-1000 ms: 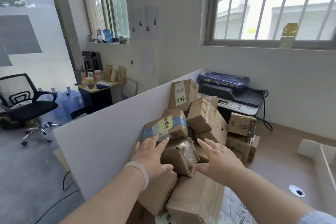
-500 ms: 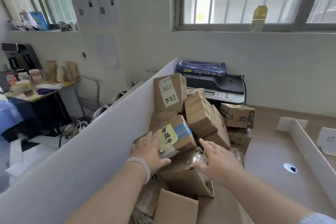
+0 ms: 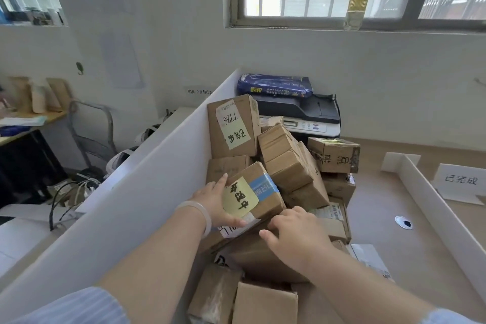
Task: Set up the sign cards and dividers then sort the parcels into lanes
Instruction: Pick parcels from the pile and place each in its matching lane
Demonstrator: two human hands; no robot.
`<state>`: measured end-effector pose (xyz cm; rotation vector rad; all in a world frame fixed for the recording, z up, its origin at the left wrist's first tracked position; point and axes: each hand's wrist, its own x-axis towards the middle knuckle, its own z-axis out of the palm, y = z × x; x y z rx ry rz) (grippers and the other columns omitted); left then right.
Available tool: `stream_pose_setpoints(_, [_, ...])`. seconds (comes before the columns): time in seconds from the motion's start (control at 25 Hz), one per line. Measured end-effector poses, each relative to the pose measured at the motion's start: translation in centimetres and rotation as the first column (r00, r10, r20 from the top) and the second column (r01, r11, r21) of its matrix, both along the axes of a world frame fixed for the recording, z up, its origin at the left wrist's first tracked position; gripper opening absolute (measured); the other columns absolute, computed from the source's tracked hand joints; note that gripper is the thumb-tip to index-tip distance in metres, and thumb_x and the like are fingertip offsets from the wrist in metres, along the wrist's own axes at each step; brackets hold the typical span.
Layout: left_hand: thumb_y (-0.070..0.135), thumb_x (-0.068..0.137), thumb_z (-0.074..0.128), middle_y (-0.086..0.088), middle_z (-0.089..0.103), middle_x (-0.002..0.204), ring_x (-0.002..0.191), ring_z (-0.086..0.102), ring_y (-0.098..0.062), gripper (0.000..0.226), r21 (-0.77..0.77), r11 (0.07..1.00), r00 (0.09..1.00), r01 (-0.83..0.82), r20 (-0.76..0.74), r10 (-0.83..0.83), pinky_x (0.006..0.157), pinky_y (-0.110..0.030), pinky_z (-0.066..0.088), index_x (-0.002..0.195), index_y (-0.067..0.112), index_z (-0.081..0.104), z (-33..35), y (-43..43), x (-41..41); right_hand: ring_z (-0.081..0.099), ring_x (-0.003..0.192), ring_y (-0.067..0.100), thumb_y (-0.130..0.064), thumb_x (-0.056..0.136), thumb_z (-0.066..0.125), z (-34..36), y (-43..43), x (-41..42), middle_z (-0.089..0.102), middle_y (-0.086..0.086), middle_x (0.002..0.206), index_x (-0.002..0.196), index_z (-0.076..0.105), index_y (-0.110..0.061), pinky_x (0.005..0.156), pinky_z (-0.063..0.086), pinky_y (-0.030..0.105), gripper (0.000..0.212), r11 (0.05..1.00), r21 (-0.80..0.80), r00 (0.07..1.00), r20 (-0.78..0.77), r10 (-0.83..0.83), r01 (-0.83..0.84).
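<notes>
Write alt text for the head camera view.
The left hand grips a yellow-noted parcel atop a parcel pile; the right hand curls at its near edge. A tall white divider stands left of it; a sign card stands far right.

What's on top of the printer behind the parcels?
A blue pack of copy paper lies on the lid of the printer. Stacked parcels cover its lower left, hiding anything there.
</notes>
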<state>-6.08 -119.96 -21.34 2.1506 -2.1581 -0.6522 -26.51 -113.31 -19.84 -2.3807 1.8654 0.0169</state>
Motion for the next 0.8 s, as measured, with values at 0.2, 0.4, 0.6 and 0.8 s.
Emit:
stream_pose_setpoints(0.2, [0.077,0.054,0.077,-0.004,0.035,0.148,0.136,0.036,-0.028,0.134,-0.037,0.999,0.998,-0.032,-0.053,0.03,0.111,-0.049,0.035,0.155,0.036,0.0,-0.3,0.0,0.3,0.041,0.115,0.019,-0.06,0.097,0.03,-1.4,-1.1,1.0,0.056,-0.005,0.117,0.116,0.061,-0.027,0.101,0.034,0.039,0.049,0.996,0.047,0.996,-0.042,-0.074,0.076])
stream_pose_setpoints(0.4, [0.07,0.06,0.079,-0.008,0.033,0.14,0.129,0.042,-0.029,0.124,-0.132,0.979,0.979,-0.157,-0.153,0.136,0.106,-0.046,0.041,0.153,0.039,0.002,0.5,1.2,-1.1,0.025,0.139,0.019,-0.063,0.096,0.026,-2.1,-1.8,1.8,0.039,-0.002,0.148,0.141,0.044,-0.023,0.114,0.025,0.039,0.063,0.994,0.028,0.989,0.104,-0.106,0.103])
stream_pose_setpoints(0.6, [0.072,0.063,0.075,-0.006,0.031,0.14,0.132,0.037,-0.029,0.127,-0.203,0.934,0.931,-0.295,-0.28,0.234,0.107,-0.047,0.038,0.154,0.039,-0.006,1.8,2.5,-1.8,0.003,0.15,0.012,-0.06,0.097,0.036,-1.7,-1.6,1.7,0.001,-0.009,0.164,0.157,-0.001,-0.027,0.122,0.013,0.04,0.078,0.996,0.071,0.887,0.454,-0.086,0.06])
stream_pose_setpoints(0.8, [0.06,0.075,0.074,0.009,0.038,0.152,0.135,0.042,-0.017,0.118,-0.237,0.935,0.822,-0.263,-0.562,0.089,0.113,-0.042,0.036,0.155,0.039,-0.01,2.9,4.4,-2.9,0.021,0.133,-0.002,-0.037,0.096,0.059,0.6,-1.2,0.8,0.017,-0.017,0.154,0.155,-0.006,-0.034,0.11,0.022,0.022,0.087,0.999,0.047,0.506,0.861,-0.043,0.005])
